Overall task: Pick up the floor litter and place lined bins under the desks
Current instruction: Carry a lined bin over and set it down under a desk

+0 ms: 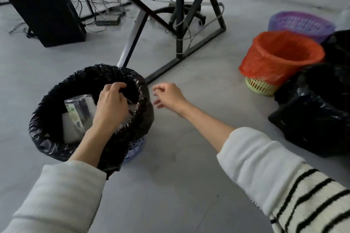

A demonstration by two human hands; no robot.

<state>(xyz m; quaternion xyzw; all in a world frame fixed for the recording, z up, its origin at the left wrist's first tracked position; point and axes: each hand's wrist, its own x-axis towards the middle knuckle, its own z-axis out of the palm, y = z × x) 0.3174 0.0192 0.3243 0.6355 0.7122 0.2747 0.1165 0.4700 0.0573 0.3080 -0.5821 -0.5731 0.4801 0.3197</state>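
A blue basket bin with a black liner stands on the grey floor at lower left. Inside it lie a clear plastic cup and white paper litter. My left hand reaches over the bin's mouth and its fingers pinch the black liner at the far rim. My right hand hovers just right of the bin with fingers loosely curled, holding nothing. A green basket with a red liner and a purple basket stand at the right.
Black bin bags are heaped at the right edge. A black desk frame stands behind the bin, with an office chair base under it. A black computer tower, tangled cables and a power strip lie at upper left.
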